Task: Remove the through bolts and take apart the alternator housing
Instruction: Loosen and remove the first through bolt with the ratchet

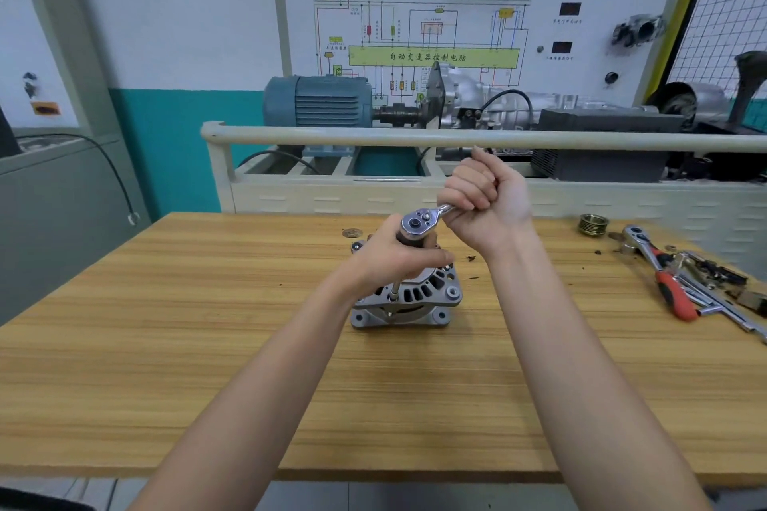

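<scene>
Silver alternator (419, 295) half hidden beneath left hand (392, 255)

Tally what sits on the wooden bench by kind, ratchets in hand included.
Alternator: 1
Ratchet wrenches: 2, one in the right hand, one with a red grip
Pulley: 1
Pile of loose tools and small parts: 1, too cluttered to itemise
Total: 5

Two bare forearms reach in from the bottom edge, with no sleeves, gloves, watch or bracelets in sight. The left hand (394, 253) and right hand (483, 201) are both uncovered, and no rings can be seen on the fingers. The arms are slender and smooth.
</scene>
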Demonstrator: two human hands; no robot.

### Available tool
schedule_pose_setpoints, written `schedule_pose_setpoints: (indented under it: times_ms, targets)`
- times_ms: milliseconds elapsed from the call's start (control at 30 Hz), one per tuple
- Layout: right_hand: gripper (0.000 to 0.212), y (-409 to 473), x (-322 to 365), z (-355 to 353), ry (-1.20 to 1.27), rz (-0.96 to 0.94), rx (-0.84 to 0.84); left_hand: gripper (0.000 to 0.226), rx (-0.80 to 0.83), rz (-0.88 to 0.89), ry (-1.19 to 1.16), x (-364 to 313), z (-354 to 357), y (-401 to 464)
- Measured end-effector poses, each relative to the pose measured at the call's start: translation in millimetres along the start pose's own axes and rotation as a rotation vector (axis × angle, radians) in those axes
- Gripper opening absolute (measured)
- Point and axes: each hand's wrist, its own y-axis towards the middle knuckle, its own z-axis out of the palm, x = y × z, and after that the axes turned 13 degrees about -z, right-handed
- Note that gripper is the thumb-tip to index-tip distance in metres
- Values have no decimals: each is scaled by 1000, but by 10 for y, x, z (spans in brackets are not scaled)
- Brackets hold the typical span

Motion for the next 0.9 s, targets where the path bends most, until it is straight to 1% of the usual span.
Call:
schedule_pose_setpoints:
  times_ms: [67,133,167,233,267,333,400,467,533,600,667,733,800,900]
  targets:
    - [44,-50,-27,-6,34,-72,-37,39,-110,20,-50,36,67,15]
    - [48,-175,-94,-27,45,-234,-91,31,-238,54,-135,74,137,39]
    - [51,-251,-141,-38,43,-331,-114,32,-321,68,-183,88,173,58]
    - [54,-413,-256,-51,35,-489,-117,42,-478,72,-262,100,229,92]
    - [54,-472,-298,-56,35,-533,-105,46,-512,70,-277,103,250,97]
    - [54,-499,-299,-60,27,-540,-83,45,-485,58,-254,105,258,84]
    - [55,-412,-212,-55,0,-460,-76,35,-371,28,-181,102,178,56]
    - [54,-258,-104,-38,-23,-302,-50,31,-206,20,-99,81,55,17]
    - [48,-100,-25,-4,-31,-120,-15,31,-54,28,-23,31,-33,-7]
    - [44,22,13,18,-21,1,-2,32,4,15,-12,-1,-37,4]
    - [43,74,20,24,10,37,-14,37,-34,-5,-57,7,10,30]
    - [44,37,-6,7,47,-34,-45,37,-112,-7,-109,46,63,55]
    - [49,-81,-79,-25,67,-203,-91,34,-244,13,-163,71,115,80]
    - [54,-341,-257,-41,33,-493,-119,41,-491,25,-293,77,198,148]
